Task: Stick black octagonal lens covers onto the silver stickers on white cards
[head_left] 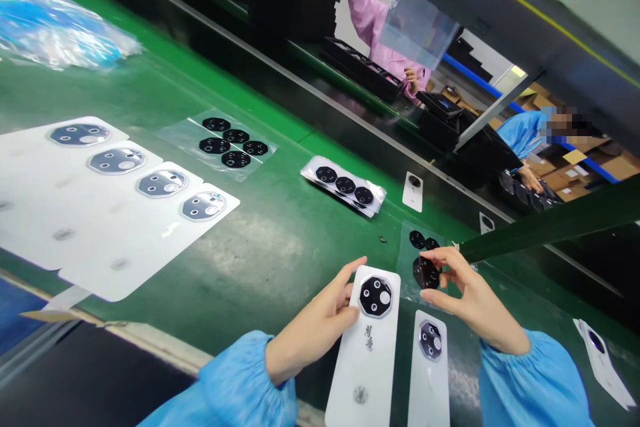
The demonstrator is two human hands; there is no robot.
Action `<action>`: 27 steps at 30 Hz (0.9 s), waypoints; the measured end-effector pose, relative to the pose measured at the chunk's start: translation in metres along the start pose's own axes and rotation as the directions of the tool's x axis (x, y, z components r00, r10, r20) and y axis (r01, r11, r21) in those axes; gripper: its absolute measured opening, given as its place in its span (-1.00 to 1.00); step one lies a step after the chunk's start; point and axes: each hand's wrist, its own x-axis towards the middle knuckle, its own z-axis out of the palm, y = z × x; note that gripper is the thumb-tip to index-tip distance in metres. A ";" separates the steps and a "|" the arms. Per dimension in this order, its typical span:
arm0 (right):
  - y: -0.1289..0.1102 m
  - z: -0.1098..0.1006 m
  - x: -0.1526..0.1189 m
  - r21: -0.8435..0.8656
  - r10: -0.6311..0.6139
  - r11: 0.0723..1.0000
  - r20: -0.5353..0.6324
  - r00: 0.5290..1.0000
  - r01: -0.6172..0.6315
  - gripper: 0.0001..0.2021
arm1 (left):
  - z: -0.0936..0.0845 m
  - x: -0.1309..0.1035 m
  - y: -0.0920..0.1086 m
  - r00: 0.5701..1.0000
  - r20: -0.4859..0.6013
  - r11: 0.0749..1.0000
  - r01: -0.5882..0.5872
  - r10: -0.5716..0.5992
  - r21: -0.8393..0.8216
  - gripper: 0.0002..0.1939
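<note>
White panel (377, 373) is held at its left edge by the left hand (317, 323). The right hand (467, 293) pinches 1 black disc (427, 273). Between the hands lies 1 smaller panel (423, 383); well left of them, 4 overlapping panels (100, 207).

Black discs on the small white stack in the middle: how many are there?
3, in a row along the white stack: left disc, middle disc and right disc. Any underneath would be hidden.

Loose light-blue sleeves (537, 383) puff out in folds above gathered cuffs (277, 361).
</note>
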 end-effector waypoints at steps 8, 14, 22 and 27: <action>-0.008 0.007 -0.004 -0.048 -0.046 0.998 0.007 0.999 0.046 -0.67 | 0.000 -0.001 0.000 1.000 -0.014 1.000 0.018 -0.019 -0.021 -0.21; -0.018 0.031 -0.012 -0.103 -0.138 0.985 0.028 0.990 0.140 -0.66 | 0.000 -0.001 -0.001 1.000 -0.002 1.000 0.003 -0.003 0.022 -0.25; -0.030 0.059 -0.015 -0.197 -0.233 0.951 0.050 0.971 0.239 -0.59 | -0.001 0.000 -0.008 1.000 0.009 0.996 -0.030 0.030 0.089 -0.26; -0.030 0.060 -0.012 -0.228 -0.255 0.939 0.045 0.966 0.259 -0.56 | -0.002 0.000 -0.008 0.999 0.015 0.991 -0.036 0.034 0.132 -0.27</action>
